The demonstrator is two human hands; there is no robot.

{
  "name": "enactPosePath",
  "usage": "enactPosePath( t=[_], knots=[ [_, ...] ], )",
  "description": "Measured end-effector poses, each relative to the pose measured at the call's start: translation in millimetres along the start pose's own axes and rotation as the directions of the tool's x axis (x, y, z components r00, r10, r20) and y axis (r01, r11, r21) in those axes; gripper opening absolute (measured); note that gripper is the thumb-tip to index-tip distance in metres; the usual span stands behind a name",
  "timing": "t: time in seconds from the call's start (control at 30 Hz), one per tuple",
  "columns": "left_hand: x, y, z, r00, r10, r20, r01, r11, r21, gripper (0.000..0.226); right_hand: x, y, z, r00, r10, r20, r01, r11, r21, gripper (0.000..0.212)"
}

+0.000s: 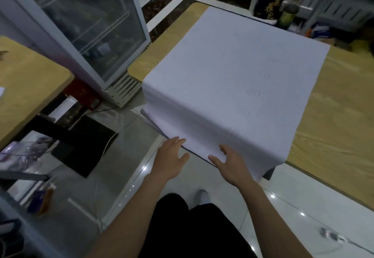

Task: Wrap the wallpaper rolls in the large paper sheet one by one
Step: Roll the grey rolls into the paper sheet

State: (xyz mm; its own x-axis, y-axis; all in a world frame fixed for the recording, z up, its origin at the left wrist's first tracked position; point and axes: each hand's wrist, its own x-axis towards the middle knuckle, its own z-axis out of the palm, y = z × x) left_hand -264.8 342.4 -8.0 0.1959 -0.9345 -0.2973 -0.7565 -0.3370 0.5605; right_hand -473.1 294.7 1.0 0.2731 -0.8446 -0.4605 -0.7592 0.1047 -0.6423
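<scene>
Spread over the wooden table (334, 116): the large paper sheet (232, 75), pale, with faint numerals down its right part. Runs lengthwise away from the body, slanting up and to the right, and spills over the table's near edge into a hanging flap. Shows layered edges at the flap's left end, so possibly more than one sheet. No wallpaper rolls in view, and no telling whether one lies beneath.

Directly ahead of both hands, that flap, its lower edge running from upper left down to lower right. Closer in, the right hand (230, 162): palm toward the paper, fingers spread and nearly straight, laid over the flap, gripping nothing; actual contact too blurred to confirm. Just beside it, the left hand (172, 156): fingers straight and together, tips at the flap's lower edge, thumb out, likewise holding nothing. Both forearms reaching forward and converging.

Looks like readying to take the edge.

Further out: glass-door cabinet (81, 25) to the left, glossy tiled floor (121, 176) below.
</scene>
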Motion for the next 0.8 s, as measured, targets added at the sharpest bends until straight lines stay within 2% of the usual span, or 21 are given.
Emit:
enactPosePath(
  t=[0.23, 0.5, 0.67, 0.8],
  knots=[
    [45, -25, 12, 0.986, 0.107, 0.128, -0.126, 0.98, 0.157, 0.052, 27, 4, 36, 0.994, 0.11, 0.026, -0.109, 0.994, -0.019, 0.065],
    [95, -67, 25, 0.913, 0.238, 0.332, -0.327, 0.914, 0.242, 0.052, 58, 3, 88, 0.977, 0.196, -0.088, -0.198, 0.98, -0.016, 0.051],
    [111, -86, 36, 0.891, 0.258, 0.373, -0.372, 0.887, 0.273, 0.053, 77, 10, 118, 0.963, 0.244, -0.112, -0.249, 0.968, -0.026, 0.047],
    [123, -97, 44, 0.887, 0.284, 0.365, -0.394, 0.877, 0.275, 0.053, 90, 21, 132, 0.959, 0.251, -0.13, -0.266, 0.957, -0.115, 0.046]
  ],
)
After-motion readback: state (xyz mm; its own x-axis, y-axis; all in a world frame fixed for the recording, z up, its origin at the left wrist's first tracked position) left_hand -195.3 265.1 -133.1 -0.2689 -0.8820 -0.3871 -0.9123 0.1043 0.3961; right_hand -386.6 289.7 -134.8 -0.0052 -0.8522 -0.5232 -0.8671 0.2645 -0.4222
